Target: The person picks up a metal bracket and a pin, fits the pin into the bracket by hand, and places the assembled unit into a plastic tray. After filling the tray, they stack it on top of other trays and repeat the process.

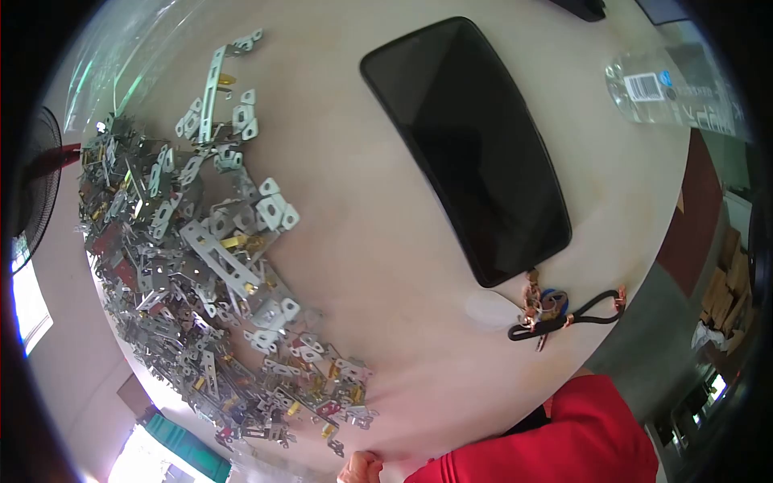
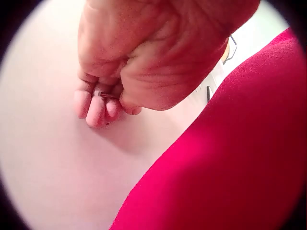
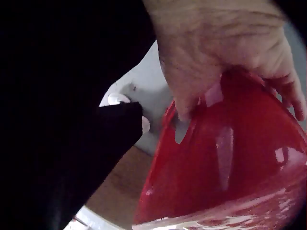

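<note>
In the left wrist view my left hand (image 2: 153, 52) is over the pale table with its fingers curled in. A small thin piece (image 2: 102, 94), mostly hidden, shows between the fingers and thumb. The head view has the same hand (image 1: 360, 467) at the bottom edge, just below a pile of small metal hinge-like parts (image 1: 217, 298), some with brass-coloured bits. Down by dark trousers, my right hand (image 3: 216, 48) grips the upper edge of a glossy red plastic object (image 3: 225, 153) with a slot near its rim; its full shape is cut off.
On the table (image 1: 370, 314) lie a large black phone (image 1: 475, 153) and keys with a black strap (image 1: 555, 310). A clear plastic bottle (image 1: 668, 87) lies at the upper right. Clear plastic sheeting (image 1: 133, 56) covers the upper left. Beyond the left edge stands a fan (image 1: 40, 177).
</note>
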### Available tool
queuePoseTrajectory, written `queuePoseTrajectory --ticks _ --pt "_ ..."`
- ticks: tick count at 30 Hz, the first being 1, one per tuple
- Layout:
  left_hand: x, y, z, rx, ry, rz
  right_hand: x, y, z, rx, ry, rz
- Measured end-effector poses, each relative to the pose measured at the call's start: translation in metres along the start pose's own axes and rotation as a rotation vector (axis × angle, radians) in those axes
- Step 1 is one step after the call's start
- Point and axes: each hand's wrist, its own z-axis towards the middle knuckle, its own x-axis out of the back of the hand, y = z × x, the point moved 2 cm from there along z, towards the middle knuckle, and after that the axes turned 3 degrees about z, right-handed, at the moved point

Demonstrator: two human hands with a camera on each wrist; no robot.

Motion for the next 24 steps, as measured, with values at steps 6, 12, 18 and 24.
queuePoseTrajectory --ticks 6,12,18,24 --pt "0.000 0.003 -0.001 -0.004 -0.001 0.034 -0.009 -0.006 0.007 -0.012 -0.061 0.039" --pt "-0.003 0.005 -0.002 -0.032 0.025 0.032 0.006 -0.003 -0.017 -0.059 -0.102 0.055" --pt "-0.003 0.001 -0.002 -0.032 0.001 0.008 0.020 -0.008 -0.034 -0.086 -0.137 0.082" --pt "-0.005 -0.006 -0.003 0.023 -0.037 -0.051 0.020 -0.008 -0.054 -0.126 -0.170 0.137"
